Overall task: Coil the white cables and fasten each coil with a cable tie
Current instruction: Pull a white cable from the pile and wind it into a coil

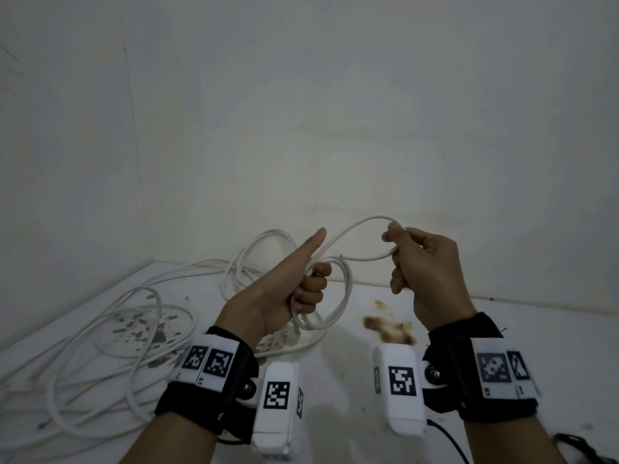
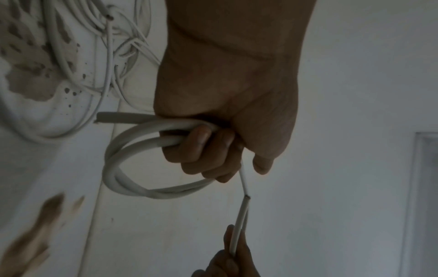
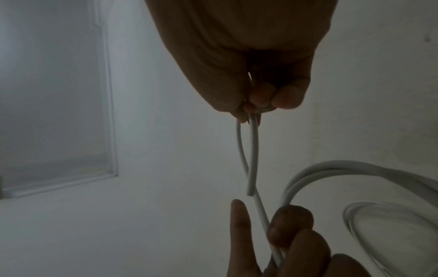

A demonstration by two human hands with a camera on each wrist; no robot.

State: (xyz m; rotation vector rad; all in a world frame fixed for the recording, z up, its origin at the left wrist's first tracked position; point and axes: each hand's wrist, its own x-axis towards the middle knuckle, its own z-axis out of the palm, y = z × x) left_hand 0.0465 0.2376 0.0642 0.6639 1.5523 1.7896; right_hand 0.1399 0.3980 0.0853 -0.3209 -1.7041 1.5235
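Note:
My left hand (image 1: 301,283) grips a small coil of white cable (image 1: 338,306), fingers curled round its loops and thumb pointing up. In the left wrist view the coil (image 2: 123,168) hangs below the fingers (image 2: 199,148), with one cut end (image 2: 102,118) sticking out to the left. From the coil a length of the same cable (image 1: 355,229) arcs over to my right hand (image 1: 402,249), which pinches a bend of it between thumb and fingertips (image 3: 265,99). The other cut end (image 3: 250,193) hangs free between the two hands. No cable tie is visible.
More loose white cables (image 1: 127,329) lie tangled on the white table (image 1: 502,336) at the left, reaching the back corner. Brown stains (image 1: 388,329) mark the table centre. White walls (image 1: 368,112) close the back and left. A black cord (image 1: 449,440) trails at the lower right.

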